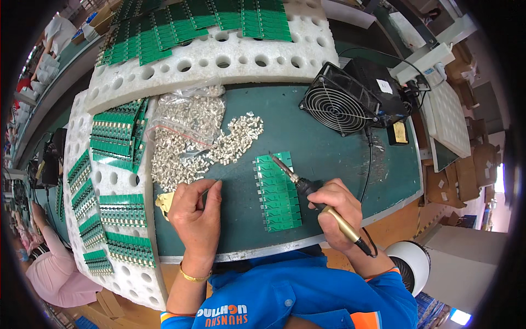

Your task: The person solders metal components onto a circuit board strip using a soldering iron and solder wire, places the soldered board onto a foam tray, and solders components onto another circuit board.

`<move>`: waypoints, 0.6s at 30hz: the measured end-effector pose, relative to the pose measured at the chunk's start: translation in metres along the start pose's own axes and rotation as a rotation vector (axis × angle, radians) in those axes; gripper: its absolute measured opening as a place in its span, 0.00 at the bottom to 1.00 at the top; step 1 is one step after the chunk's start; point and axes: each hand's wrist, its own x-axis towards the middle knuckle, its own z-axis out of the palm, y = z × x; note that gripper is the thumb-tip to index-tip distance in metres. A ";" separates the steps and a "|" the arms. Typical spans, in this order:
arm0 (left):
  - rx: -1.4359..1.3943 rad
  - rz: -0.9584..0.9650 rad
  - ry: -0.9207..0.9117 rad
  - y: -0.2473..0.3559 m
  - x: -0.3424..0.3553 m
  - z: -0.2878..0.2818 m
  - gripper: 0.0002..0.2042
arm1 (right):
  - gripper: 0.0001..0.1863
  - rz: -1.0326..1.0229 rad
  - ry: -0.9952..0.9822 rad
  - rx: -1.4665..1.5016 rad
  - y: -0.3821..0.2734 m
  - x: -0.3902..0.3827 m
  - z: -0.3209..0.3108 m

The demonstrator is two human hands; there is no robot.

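My right hand (335, 211) grips a soldering iron (298, 183) with a black and gold handle. Its metal tip reaches over the far end of a green circuit board panel (280, 197) lying on the bench in front of me; whether the tip touches it, I cannot tell. Small metal parts line the panel's left edge. My left hand (195, 214) is left of the panel, thumb and forefinger drawn together; anything between them is too small to make out. Just beyond it, small white connectors (178, 159) lie heaped, partly inside a clear plastic bag (192, 112).
White foam trays (213, 66) holding many green boards (266, 22) stand at the back and left. A black fan (337, 104) sits at the back right, near a small yellow sponge holder (400, 132). The iron's cord (372, 245) hangs by my right wrist. Another person (60, 271) is at far left.
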 end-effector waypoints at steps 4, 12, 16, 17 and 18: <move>-0.008 -0.008 -0.013 -0.003 0.001 0.004 0.05 | 0.11 0.052 0.035 0.023 0.008 0.003 0.005; 0.003 0.017 -0.029 -0.005 0.003 0.007 0.05 | 0.09 0.134 0.028 -0.054 0.010 0.012 0.014; 0.014 0.011 -0.029 -0.005 0.003 0.007 0.05 | 0.08 0.123 0.017 -0.044 0.015 0.013 0.016; 0.014 0.011 -0.026 -0.006 0.002 0.007 0.05 | 0.07 0.113 0.020 -0.043 0.016 0.013 0.017; 0.012 0.011 -0.025 -0.007 0.002 0.008 0.05 | 0.07 0.115 0.023 -0.045 0.016 0.013 0.017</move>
